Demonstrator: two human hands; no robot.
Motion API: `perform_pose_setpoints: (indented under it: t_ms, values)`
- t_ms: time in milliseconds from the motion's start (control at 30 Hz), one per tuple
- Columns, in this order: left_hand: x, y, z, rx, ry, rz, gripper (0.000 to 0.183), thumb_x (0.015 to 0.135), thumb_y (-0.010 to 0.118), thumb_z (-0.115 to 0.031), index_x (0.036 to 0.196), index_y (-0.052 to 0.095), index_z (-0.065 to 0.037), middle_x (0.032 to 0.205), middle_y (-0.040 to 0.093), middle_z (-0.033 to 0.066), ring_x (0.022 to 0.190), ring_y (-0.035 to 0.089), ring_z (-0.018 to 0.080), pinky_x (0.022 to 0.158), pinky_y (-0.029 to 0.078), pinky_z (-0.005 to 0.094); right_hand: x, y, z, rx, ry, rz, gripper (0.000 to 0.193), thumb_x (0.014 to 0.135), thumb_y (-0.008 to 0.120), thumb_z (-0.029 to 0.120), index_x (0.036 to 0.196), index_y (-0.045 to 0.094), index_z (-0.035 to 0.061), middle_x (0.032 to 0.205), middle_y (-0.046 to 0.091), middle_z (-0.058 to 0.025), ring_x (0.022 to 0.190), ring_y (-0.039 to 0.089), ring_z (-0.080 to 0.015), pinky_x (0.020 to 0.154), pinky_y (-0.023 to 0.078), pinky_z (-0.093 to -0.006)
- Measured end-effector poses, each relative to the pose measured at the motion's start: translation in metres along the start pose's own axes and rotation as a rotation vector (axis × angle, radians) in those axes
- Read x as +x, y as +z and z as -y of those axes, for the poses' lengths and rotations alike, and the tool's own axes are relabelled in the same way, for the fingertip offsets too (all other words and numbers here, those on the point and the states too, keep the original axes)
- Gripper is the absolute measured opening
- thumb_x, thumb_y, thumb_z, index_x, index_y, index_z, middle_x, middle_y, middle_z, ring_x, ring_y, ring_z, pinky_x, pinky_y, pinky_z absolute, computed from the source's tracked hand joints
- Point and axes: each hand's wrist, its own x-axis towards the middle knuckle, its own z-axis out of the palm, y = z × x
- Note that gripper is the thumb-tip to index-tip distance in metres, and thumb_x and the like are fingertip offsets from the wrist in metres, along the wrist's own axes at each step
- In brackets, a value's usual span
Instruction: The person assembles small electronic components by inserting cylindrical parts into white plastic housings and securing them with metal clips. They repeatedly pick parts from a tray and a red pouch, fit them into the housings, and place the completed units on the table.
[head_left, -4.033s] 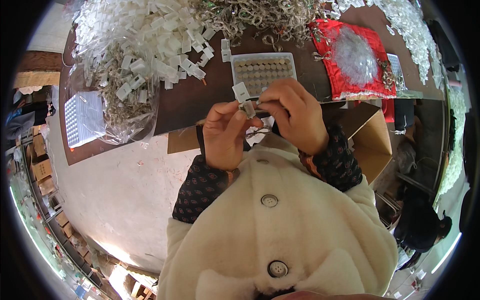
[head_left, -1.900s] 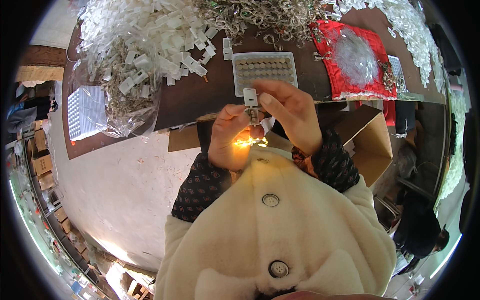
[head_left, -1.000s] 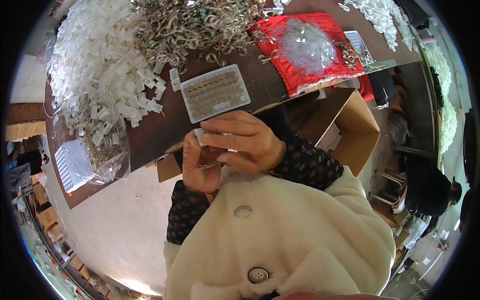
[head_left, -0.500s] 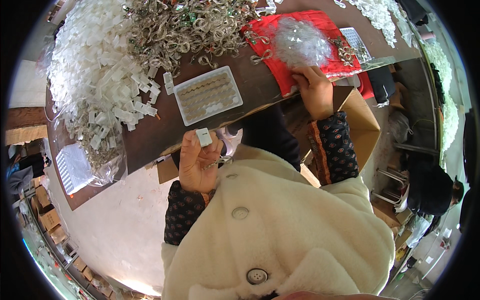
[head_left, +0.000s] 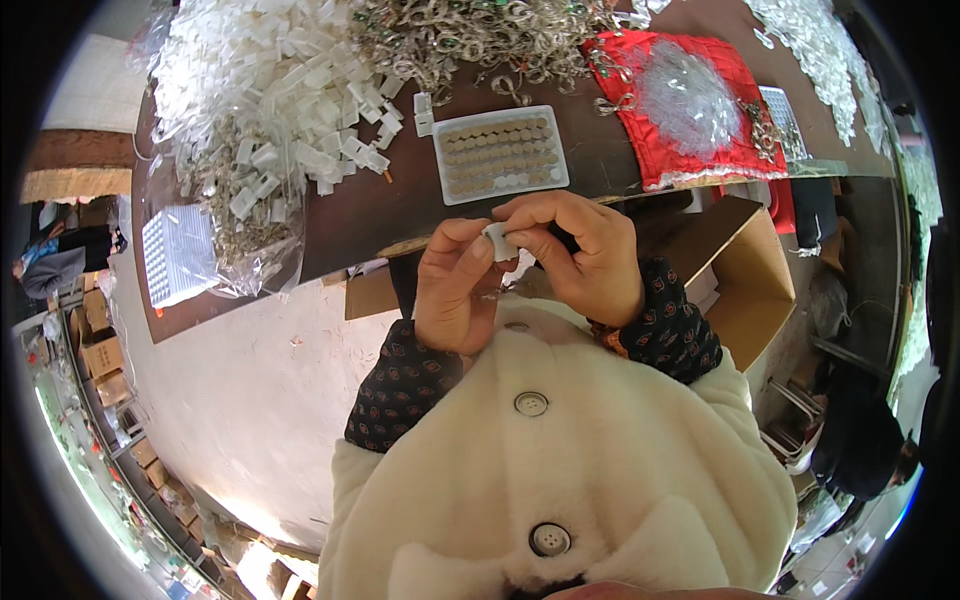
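Observation:
In front of the cream coat, a small white plastic case (head_left: 497,241) is held up between both hands. My left hand (head_left: 456,290) pinches it between thumb and fingers. From the other side, the thumb and fingertips of my right hand (head_left: 588,252) close on the same piece. Whether the right fingers also hold something thin cannot be made out. Just beyond the hands lies a white tray (head_left: 442,165) with rows of coin-shaped discs (head_left: 500,150). To its right, a heap of clear plastic bits (head_left: 690,100) rests on a red cloth (head_left: 652,168).
A large pile of white plastic pieces (head_left: 250,70) covers the table's left part. Beside it spreads a tangle of clear looped straps with metal clips (head_left: 470,35). An open cardboard box (head_left: 755,285) stands below the table edge at right. Another person in dark clothes (head_left: 855,440) is far right.
My right hand has left the red cloth and come over to the white case in my left hand. The view has shifted, so the table things appear farther right.

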Motion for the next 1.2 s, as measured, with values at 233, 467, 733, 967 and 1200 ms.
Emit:
perform_pose_setpoints:
  t_ms: [233,467,733,967,1200]
  values:
    - [-0.001,-0.003,-0.002,0.015,0.012,-0.036,0.014,0.096,0.065,-0.014,0.109,0.062,-0.009,0.101,0.067,0.0072,0.091,0.064,0.0174,0.083,0.051,0.0334,0.001,0.002,0.004,0.011,0.070,0.068,0.006,0.089,0.066,-0.002,0.094,0.068,0.0006,0.099,0.074,-0.0119,0.086,0.072,-0.0184,0.078,0.056,-0.0296]
    - [-0.003,-0.011,-0.004,-0.028,0.071,-0.009,0.015,0.093,0.064,-0.003,0.108,0.062,-0.004,0.102,0.068,0.0088,0.090,0.063,0.0147,0.084,0.052,0.0307,0.010,0.008,0.003,-0.147,-0.086,0.100,0.010,0.086,0.067,-0.001,0.096,0.067,0.0016,0.094,0.072,-0.0117,0.078,0.070,-0.0220,0.070,0.055,-0.0294]
    - [-0.005,-0.026,-0.033,-0.049,0.109,-0.150,0.029,0.099,0.055,-0.020,0.125,0.052,-0.007,0.114,0.063,0.0117,0.093,0.062,0.0199,0.079,0.052,0.0327,0.087,0.030,-0.016,-0.476,-0.188,0.199,0.019,0.087,0.070,0.016,0.101,0.064,0.0043,0.097,0.070,-0.0099,0.084,0.068,-0.0288,0.068,0.054,-0.0369]
    - [-0.007,-0.038,-0.044,-0.107,0.101,-0.115,0.028,0.095,0.057,-0.019,0.119,0.054,-0.007,0.115,0.060,0.0103,0.077,0.051,0.0169,0.061,0.041,0.0276,0.143,0.070,-0.045,-1.009,-0.106,0.274,0.031,0.083,0.072,0.026,0.101,0.057,0.0053,0.088,0.069,-0.0126,0.082,0.068,-0.0337,0.065,0.052,-0.0441]
    - [-0.006,-0.041,-0.045,-0.073,0.097,-0.143,0.020,0.096,0.056,-0.017,0.113,0.057,-0.007,0.109,0.059,0.0086,0.073,0.049,0.0157,0.057,0.039,0.0266,0.142,0.071,-0.046,-1.002,-0.093,0.237,0.024,0.084,0.067,0.016,0.103,0.058,0.0051,0.084,0.068,-0.0142,0.079,0.068,-0.0340,0.066,0.052,-0.0459]
